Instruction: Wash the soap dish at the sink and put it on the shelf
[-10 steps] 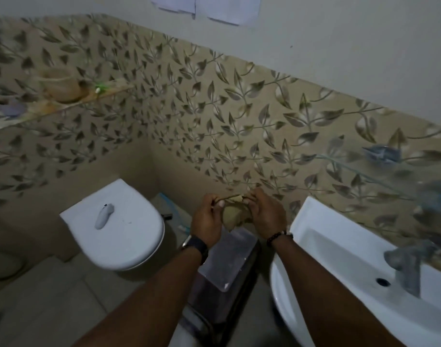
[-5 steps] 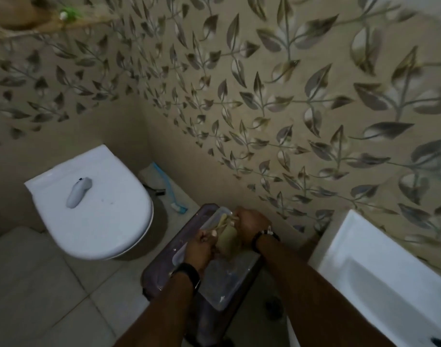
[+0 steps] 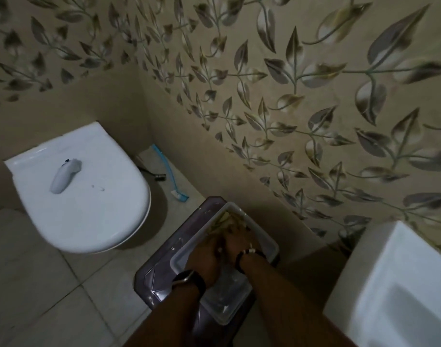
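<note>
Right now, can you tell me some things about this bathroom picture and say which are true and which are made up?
1. Both hands are down in the clear tub. True.
2. The toilet lid is up. False: it is shut, with a small white gadget lying on it.
3. A blue brush lies on the floor by the wall. True.
4. The left hand is at the sink. False: it is in the tub, next to the right hand.
</note>
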`<state>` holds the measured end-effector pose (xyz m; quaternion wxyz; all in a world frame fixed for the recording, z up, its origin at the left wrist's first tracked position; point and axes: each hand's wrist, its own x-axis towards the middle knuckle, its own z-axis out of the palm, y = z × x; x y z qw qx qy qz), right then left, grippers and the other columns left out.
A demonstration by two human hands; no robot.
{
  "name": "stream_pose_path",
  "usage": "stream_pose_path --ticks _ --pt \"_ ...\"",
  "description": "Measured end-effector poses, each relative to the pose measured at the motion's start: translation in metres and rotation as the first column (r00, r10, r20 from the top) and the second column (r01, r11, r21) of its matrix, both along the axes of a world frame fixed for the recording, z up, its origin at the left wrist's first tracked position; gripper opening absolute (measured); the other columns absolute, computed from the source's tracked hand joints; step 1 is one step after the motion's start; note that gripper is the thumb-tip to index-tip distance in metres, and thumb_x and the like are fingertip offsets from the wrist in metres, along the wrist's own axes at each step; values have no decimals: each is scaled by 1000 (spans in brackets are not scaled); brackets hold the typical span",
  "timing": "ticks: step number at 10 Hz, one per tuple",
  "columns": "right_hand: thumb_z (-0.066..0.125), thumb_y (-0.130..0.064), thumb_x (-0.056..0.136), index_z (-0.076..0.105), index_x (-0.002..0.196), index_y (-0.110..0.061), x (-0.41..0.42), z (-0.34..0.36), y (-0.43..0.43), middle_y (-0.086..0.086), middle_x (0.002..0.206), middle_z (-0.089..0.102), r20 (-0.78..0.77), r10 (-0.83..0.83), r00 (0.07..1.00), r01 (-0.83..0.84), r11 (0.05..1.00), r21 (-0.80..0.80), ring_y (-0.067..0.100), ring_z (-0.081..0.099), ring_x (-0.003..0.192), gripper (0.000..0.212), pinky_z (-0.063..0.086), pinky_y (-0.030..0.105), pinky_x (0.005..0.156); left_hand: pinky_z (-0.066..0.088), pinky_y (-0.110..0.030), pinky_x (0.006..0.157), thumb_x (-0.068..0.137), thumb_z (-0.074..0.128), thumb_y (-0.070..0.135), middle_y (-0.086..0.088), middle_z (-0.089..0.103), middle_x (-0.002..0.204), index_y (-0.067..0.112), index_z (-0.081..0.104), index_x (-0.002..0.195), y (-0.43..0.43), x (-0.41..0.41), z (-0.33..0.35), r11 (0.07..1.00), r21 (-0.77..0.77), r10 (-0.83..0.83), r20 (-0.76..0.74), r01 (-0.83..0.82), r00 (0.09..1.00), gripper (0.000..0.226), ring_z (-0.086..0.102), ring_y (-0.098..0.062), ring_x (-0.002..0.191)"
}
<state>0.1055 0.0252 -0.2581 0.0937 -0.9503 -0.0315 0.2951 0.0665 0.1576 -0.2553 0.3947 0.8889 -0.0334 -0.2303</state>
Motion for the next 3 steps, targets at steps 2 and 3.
stream_pose_path --ticks 2,3 --pt "48 -45 98 48 141 -29 -4 -12 -1 2 155 36 -59 -26 998 24 999 -33 30 31 143 46 32 49 116 31 -32 118 107 38 29 4 46 153 25 43 149 1 4 -20 996 -75 -62 -60 57 996 42 42 -13 140" --pt "48 -45 98 44 145 -31 -3 3 0 1 159 32 -56 -14 998 14 1000 3 29 27 147 49 28 50 119 35 -35 116 106 41 30 -1 51 150 22 47 147 4 -2 -9 993 -114 -19 28 22 999 41 47 -17 137"
